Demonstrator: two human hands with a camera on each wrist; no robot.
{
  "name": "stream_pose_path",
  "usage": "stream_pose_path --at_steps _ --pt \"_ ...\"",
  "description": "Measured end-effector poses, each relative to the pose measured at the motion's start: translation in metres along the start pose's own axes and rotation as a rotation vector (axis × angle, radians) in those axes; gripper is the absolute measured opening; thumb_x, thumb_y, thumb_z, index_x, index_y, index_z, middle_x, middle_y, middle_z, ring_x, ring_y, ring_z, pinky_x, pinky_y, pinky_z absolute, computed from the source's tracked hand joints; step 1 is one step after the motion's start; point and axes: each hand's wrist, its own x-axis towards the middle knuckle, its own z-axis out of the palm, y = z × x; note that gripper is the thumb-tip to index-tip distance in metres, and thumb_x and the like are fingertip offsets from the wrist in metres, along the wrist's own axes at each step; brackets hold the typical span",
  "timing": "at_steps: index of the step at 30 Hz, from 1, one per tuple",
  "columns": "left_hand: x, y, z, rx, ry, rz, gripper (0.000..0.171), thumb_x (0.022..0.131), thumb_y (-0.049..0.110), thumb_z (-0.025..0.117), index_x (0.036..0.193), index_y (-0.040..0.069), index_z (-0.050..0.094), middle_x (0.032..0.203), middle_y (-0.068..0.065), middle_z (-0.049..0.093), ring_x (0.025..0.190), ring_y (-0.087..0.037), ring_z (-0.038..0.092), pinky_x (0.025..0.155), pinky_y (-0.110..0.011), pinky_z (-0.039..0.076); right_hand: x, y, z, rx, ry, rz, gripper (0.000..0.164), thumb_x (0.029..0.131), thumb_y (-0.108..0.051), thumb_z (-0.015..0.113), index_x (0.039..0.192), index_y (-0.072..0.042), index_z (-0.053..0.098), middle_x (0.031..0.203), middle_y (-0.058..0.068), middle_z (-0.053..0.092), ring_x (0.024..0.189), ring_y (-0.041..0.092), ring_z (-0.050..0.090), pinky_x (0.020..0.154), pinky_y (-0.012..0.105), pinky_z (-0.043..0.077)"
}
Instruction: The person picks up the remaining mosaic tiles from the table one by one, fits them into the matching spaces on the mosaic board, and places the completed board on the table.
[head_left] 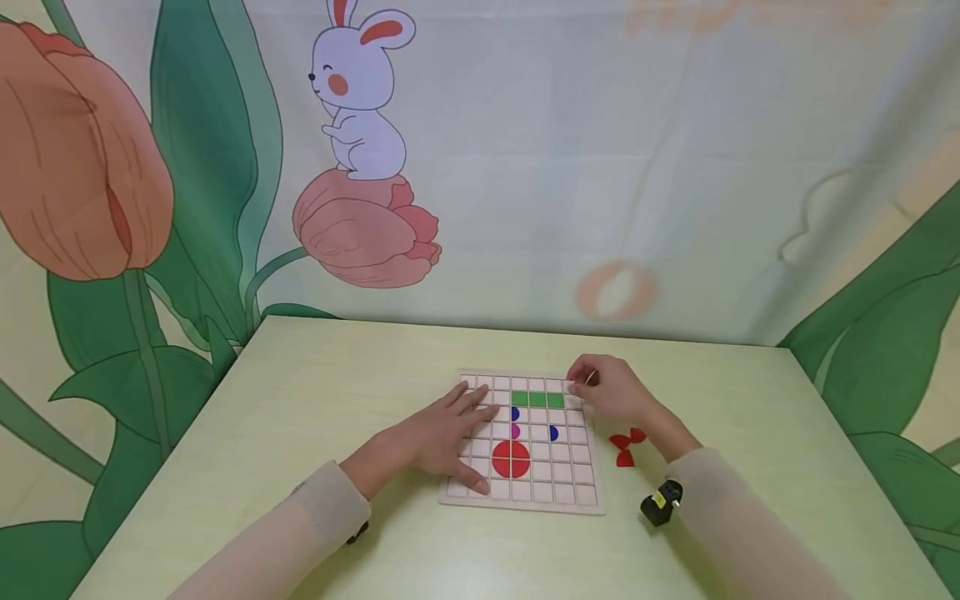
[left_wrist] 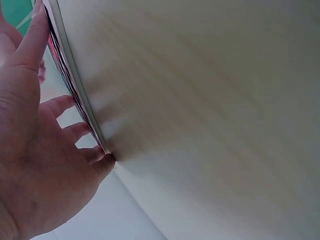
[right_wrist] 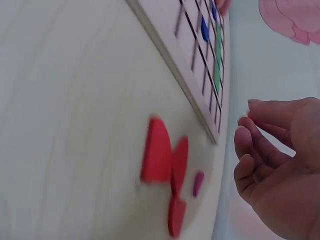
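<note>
Table [head_left: 322, 375]: pale; I see its far edge.
Board [head_left: 564, 494]: gridded, flat, toward that edge.
Left hand [head_left: 444, 435]: fingers spread across the board's left edge.
Right hand [head_left: 613, 390]: fingertips close together at the board's far right corner; whether they pinch anything I cannot tell.
Red disc [head_left: 504, 452]: toward the board's near edge.
Green squares [head_left: 537, 400]: three, near its far edge.
Red pieces [right_wrist: 156, 155]: three, off its right edge.

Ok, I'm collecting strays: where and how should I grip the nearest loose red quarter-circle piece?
Probably pinch that red piece by its straight near edge and curved edge, from above on the person's side: it lies flat on the pale yellow table, two other red pieces beyond.
</note>
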Motion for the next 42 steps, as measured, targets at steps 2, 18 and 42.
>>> stream_pose_path --at_steps 2,18,42 --pt "0.0 0.001 0.0 -0.003 0.001 -0.001 0.123 0.075 0.081 0.077 0.171 0.027 0.023 0.179 -0.005 0.004 0.164 -0.037 -0.001 0.13 -0.053 0.019 -0.005 0.005 -0.011 -0.021 0.028 -0.008 0.008 0.102 -0.012 0.071 0.109 -0.008 0.073 0.099 0.006 0.068 0.087 0.025 0.061 0.071 0.034 0.055" --pt "0.004 0.003 -0.004 0.001 0.007 -0.001 0.123 0.076 0.082 0.076 0.171 0.025 0.023 0.179 -0.006 0.005 0.164 -0.037 0.0 0.13 -0.053 0.019 -0.038 0.045 -0.033 -0.061 -0.005 0.067 0.011 0.096 -0.011 0.078 0.104 -0.007 0.071 0.096 0.006 0.065 0.087 0.025 0.06 0.068 0.033 0.056" --pt "0.005 0.001 -0.002 0.014 0.008 0.01 0.122 0.076 0.082 0.074 0.171 0.024 0.023 0.179 -0.007 0.006 0.164 -0.038 0.001 0.13 -0.052 0.017 -0.038 0.054 -0.028 0.003 -0.012 0.082 0.009 0.098 -0.006 0.074 0.105 -0.009 0.071 0.102 0.007 0.063 0.089 0.025 0.057 0.066 0.033 0.055"
